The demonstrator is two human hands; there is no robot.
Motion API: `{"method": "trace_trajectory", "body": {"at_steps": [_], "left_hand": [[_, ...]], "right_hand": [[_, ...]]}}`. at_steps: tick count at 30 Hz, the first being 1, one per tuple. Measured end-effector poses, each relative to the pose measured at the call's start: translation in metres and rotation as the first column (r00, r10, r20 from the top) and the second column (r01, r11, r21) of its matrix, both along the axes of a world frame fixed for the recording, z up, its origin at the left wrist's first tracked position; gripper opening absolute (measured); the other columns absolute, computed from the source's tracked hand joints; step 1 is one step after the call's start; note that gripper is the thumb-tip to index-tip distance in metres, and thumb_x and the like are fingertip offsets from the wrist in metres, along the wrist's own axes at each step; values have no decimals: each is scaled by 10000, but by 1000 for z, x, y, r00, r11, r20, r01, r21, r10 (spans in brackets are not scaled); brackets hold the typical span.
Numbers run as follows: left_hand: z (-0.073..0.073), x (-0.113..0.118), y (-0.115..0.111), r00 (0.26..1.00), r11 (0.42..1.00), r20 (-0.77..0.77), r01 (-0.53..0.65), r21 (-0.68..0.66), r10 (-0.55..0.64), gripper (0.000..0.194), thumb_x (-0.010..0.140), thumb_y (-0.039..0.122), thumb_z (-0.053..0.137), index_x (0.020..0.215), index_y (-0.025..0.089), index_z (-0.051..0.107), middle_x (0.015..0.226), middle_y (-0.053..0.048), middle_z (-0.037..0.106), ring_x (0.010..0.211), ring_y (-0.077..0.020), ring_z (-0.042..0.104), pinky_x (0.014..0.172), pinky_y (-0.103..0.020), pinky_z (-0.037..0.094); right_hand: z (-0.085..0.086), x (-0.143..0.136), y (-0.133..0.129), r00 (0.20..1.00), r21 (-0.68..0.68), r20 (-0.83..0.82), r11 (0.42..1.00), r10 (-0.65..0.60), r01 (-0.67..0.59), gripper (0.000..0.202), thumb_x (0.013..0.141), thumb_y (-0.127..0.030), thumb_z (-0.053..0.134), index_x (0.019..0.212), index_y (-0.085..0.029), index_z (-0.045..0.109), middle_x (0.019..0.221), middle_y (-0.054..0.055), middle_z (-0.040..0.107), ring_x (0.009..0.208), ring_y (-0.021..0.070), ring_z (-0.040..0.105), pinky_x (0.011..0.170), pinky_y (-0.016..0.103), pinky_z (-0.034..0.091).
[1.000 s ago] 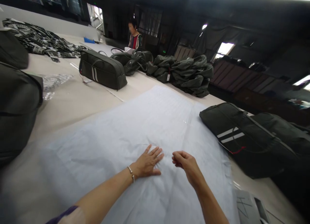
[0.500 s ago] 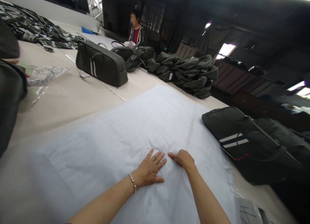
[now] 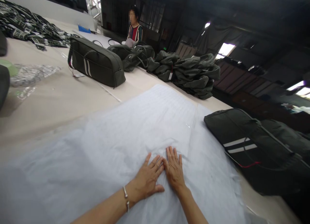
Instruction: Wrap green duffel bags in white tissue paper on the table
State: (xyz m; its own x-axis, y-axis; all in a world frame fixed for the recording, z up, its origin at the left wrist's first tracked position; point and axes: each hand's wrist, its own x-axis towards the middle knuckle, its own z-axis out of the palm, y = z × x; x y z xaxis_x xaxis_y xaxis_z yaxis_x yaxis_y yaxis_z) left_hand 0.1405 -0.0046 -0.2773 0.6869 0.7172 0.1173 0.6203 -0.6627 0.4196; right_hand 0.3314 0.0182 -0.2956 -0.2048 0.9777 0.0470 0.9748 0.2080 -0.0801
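Observation:
A large sheet of thin white material [image 3: 135, 127] lies over the table, wrinkled around my hands. My left hand [image 3: 149, 178] rests flat on it with fingers spread and a silver bracelet on the wrist. Just to its right, my right hand [image 3: 173, 169] also lies flat on the sheet, fingers stretched forward, its thumb side close to the left fingertips. Neither hand holds anything.
A dark green bag with two white stripes [image 3: 97, 62] stands at the back left. Another striped bag [image 3: 242, 146] lies at the right. Beyond are piled green bags [image 3: 186, 72], patterned straps [image 3: 31, 26], clear plastic [image 3: 34, 73] and a person in a striped top [image 3: 135, 32].
My right hand has opened from a pointing shape and now lies flat, fingers forward. The dark shapes at the left edge have moved mostly out of view. The view has shifted slightly.

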Motion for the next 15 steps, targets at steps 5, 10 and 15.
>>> {"method": "trace_trajectory", "body": {"at_steps": [5, 10, 15], "left_hand": [[-5, 11, 56, 998, 998, -36, -53, 41, 55, 899, 882, 778, 353, 1538, 171, 262, 1589, -149, 268, 1493, -326, 156, 1193, -612, 8], [3, 44, 117, 997, 997, -49, -61, 37, 63, 992, 818, 811, 449, 1530, 142, 279, 1588, -196, 237, 1489, -354, 153, 1176, -638, 1], [33, 12, 118, 999, 996, -14, 46, -80, -47, 1022, 792, 857, 398, 1539, 175, 249, 1597, -202, 215, 1491, -355, 143, 1167, -628, 103]], "right_hand": [[18, 3, 70, 999, -6, 15, 999, -32, 32, 582, 1013, -456, 268, 1517, -166, 303, 1597, 90, 254, 1501, 245, 107, 1208, 525, 61], [43, 23, 134, 985, -29, -43, 986, -165, 164, 620, 1007, -470, 235, 1512, -116, 298, 1600, 103, 246, 1500, 265, 116, 1204, 549, 61], [34, 33, 111, 989, -50, -64, 990, -134, 131, 665, 999, -537, 112, 1543, -166, 208, 1625, 74, 179, 1506, 230, 80, 1207, 539, 99]]}}
